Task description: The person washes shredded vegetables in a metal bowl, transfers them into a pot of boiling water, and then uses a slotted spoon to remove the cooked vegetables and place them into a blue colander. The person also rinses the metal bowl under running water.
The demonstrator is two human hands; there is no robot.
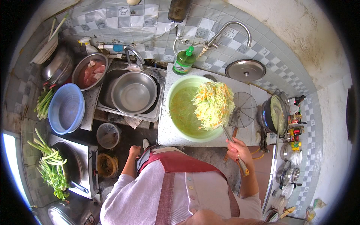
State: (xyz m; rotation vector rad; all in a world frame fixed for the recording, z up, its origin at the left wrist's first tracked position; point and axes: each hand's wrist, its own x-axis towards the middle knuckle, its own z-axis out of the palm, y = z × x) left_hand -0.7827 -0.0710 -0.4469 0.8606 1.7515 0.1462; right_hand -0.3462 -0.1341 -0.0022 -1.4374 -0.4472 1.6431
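Note:
My right hand (236,150) grips the metal handle (228,134) of a long kitchen strainer or ladle. Its head is hidden under a heaped load of shredded pale-green and orange vegetables (213,105). This heap is over the right side of a light-green plastic basin (168,108), where more shreds sit in greenish water (182,112). Down by my left hip, my left hand (135,152) hangs with curled fingers, and nothing shows in it.
A wire skimmer (243,109) lies right of the basin. Beyond it, a wok (274,114) stands over a lit blue flame. The sink (105,102) holds a steel bowl (134,92). A green pump bottle (184,62) stands behind the basin. Meat (94,73) fills a bowl at the left.

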